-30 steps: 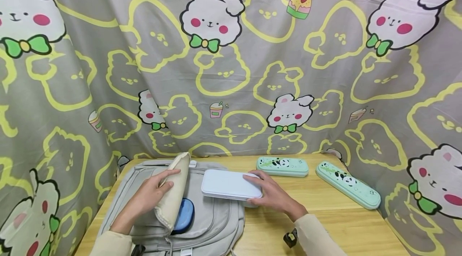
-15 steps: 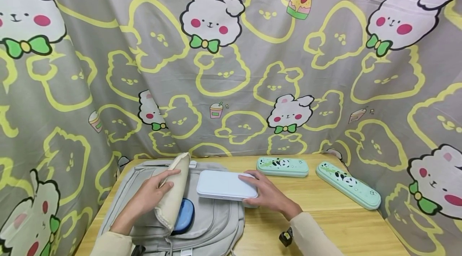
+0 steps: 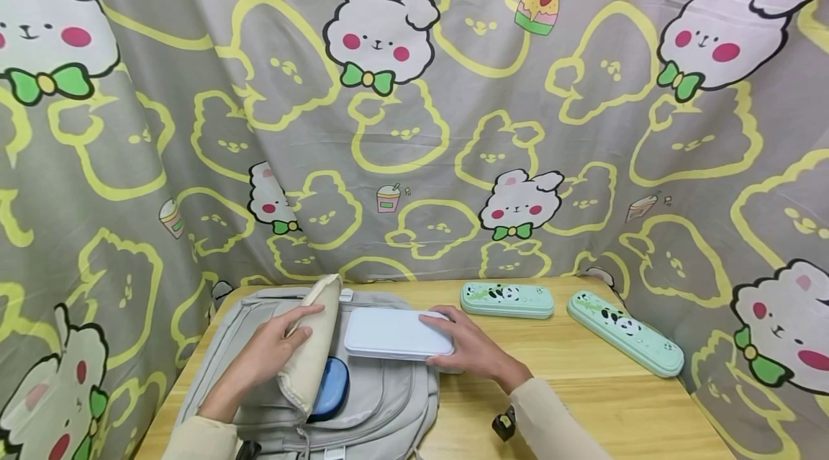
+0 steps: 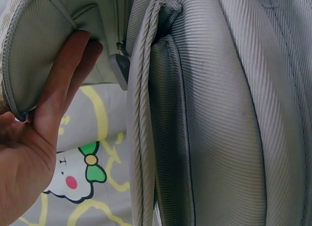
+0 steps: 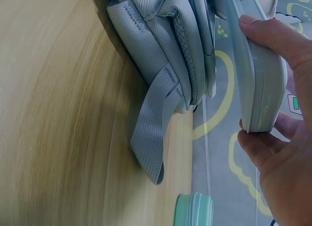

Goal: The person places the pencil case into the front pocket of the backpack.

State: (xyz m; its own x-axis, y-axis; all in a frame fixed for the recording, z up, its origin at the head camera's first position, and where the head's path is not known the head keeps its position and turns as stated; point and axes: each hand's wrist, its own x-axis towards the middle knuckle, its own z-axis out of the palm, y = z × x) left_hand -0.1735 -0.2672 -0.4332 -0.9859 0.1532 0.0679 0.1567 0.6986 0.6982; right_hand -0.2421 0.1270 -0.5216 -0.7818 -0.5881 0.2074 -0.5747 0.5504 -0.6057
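Note:
A grey backpack (image 3: 365, 382) lies flat on the table's left half. My left hand (image 3: 267, 353) holds up its front pocket flap (image 3: 311, 366), cream-lined, thumb on one face and fingers on the other in the left wrist view. Inside the pocket opening sits a small blue zip case (image 3: 332, 386), partly covered by the flap. My right hand (image 3: 476, 346) grips the right end of a pale blue box-shaped case (image 3: 391, 330), thumb opposite the fingers. The case is held level above the backpack, its left end near the raised flap, apart from it.
Two mint-green pencil cases (image 3: 507, 300) with panda prints lie at the table's back right, one angled. A grey strap (image 5: 152, 133) hangs off the backpack's side in the right wrist view. A patterned curtain (image 3: 414, 122) encloses the wooden table (image 3: 583, 402).
My right hand has moved left in small steps, carrying the pale blue case closer to the raised flap. The left hand and flap have stayed put.

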